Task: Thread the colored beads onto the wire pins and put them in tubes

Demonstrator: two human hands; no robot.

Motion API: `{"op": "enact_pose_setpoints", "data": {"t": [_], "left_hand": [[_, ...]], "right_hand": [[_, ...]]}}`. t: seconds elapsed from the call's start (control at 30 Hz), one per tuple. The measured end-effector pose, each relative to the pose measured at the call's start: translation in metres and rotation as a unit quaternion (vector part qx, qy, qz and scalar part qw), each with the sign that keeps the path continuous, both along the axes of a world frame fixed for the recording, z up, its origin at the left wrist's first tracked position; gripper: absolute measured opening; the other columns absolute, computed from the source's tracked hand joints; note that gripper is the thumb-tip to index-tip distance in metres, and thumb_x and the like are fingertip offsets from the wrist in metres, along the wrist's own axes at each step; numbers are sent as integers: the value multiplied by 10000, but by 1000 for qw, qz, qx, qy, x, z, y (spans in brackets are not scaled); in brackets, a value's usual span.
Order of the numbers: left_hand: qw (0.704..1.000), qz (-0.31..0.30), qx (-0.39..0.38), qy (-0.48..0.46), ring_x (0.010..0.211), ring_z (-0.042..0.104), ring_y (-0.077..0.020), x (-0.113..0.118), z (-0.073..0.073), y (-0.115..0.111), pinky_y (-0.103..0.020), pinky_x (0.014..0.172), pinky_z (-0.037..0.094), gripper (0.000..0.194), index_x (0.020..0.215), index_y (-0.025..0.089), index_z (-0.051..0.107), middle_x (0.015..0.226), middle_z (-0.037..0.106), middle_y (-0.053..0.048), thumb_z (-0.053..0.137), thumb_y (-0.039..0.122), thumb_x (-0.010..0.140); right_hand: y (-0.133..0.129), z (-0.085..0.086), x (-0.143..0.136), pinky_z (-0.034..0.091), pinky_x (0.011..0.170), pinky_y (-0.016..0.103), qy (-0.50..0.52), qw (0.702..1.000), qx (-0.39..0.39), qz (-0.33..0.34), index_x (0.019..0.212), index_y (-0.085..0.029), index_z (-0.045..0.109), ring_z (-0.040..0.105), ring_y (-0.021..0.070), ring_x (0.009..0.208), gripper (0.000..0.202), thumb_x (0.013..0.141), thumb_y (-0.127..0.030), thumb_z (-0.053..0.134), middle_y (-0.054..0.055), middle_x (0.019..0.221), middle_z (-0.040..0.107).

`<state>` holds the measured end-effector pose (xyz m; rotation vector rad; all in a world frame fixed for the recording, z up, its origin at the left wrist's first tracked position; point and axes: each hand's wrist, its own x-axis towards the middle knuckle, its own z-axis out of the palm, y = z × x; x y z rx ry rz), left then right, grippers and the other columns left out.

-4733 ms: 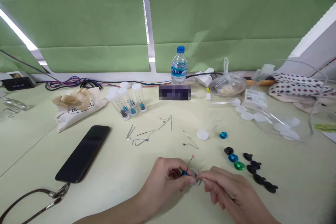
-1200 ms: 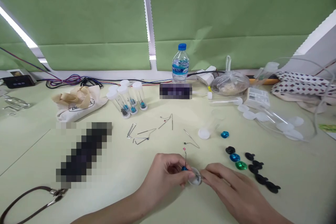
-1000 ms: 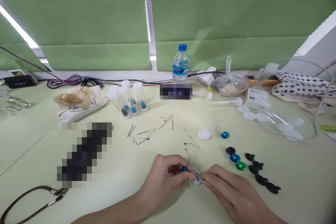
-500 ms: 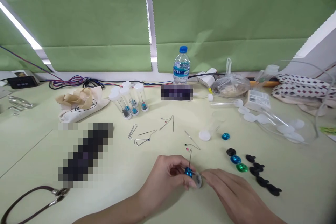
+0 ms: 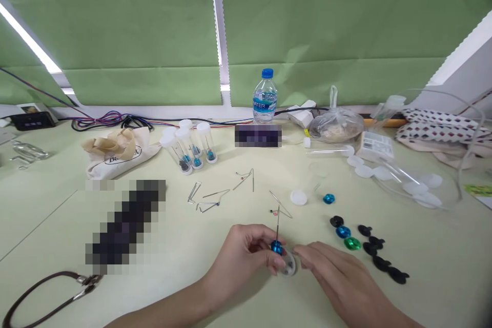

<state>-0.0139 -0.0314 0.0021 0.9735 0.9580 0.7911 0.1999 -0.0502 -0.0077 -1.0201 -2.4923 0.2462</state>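
Observation:
My left hand point(image 5: 246, 256) pinches a shiny blue piece point(image 5: 276, 247) between thumb and fingers, with a thin metal wire point(image 5: 278, 223) standing up from it. Just right of that piece is a round translucent cap point(image 5: 288, 262), touched by the left fingertips. My right hand point(image 5: 334, 271) has its fingers pressed together beside the cap's right edge; a small thing at its fingertips is too small to name. Bent wires point(image 5: 282, 205) lie beyond the hands. To the right lie a green piece point(image 5: 352, 244), a blue piece point(image 5: 343, 231) and several black pieces point(image 5: 381, 263).
Capped tubes point(image 5: 206, 143) stand at the back left, near a cloth bag point(image 5: 123, 156). Behind is a water bottle point(image 5: 265, 97). A white cap point(image 5: 299, 197), a loose blue piece point(image 5: 328, 199), clear tubes and a plastic bag point(image 5: 336, 125) are at the right. A strap point(image 5: 34, 279) lies left.
The wire on the blue piece now stands straighter, its tip slightly higher. The translucent cap has turned a little more toward the camera. My right hand has shifted slightly.

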Motion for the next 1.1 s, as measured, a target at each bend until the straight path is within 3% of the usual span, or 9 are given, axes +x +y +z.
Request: {"op": "enact_pose_setpoints", "data": {"t": [0.1, 0.17, 0.33, 0.53, 0.83, 1.1], "left_hand": [[1000, -1, 11, -5, 578, 584, -104, -3, 1, 5, -254, 634, 468, 144, 838, 121, 724, 704, 679, -24, 705, 136, 696], [1000, -12, 9, -17, 611, 603, -109, -6, 2, 7, -271, 686, 477, 182, 916, 125, 719, 788, 699, -44, 683, 174, 744], [998, -42, 6, -36, 735, 647, -144, -10, 3, 7, -320, 819, 467, 274, 1076, 122, 677, 954, 717, -100, 620, 229, 830], [997, -50, 16, -52, 748, 644, -156, -11, 5, 7, -337, 813, 470, 289, 1124, 117, 637, 1059, 697, -140, 566, 251, 877], [996, -32, 40, -67, 692, 534, -105, -13, 9, 10, -275, 732, 424, 151, 957, 136, 598, 1015, 690, -124, 548, 266, 899], [997, 22, 21, -66, 776, 570, -135, -16, 7, 12, -295, 788, 427, 131, 912, 157, 605, 941, 622, -62, 594, 279, 868]], "right_hand": [[2, 0, 6, 515, 675, 302, 10, 998, 62, -10, 1131, -171, 557, 659, 188, 781, 291, 922, -73, 380, 77, 910, 705], [4, 1, 7, 513, 692, 288, 31, 995, 88, -17, 1122, -169, 566, 668, 185, 809, 276, 930, -78, 389, 80, 936, 714], [9, 8, 2, 463, 575, 258, 55, 997, -26, -39, 938, -212, 576, 627, 143, 656, 210, 961, -135, 382, 9, 772, 662], [16, 3, 5, 413, 582, 275, 93, 987, -117, -67, 870, -221, 542, 553, 138, 640, 188, 983, -199, 393, 13, 788, 575], [19, 1, 3, 370, 513, 276, 108, 981, -132, -93, 857, -218, 589, 491, 135, 576, 217, 978, -240, 410, 15, 770, 526], [24, -7, 7, 447, 588, 293, 52, 994, -53, -80, 905, -196, 620, 567, 156, 667, 235, 977, -201, 397, 45, 833, 575]]}}
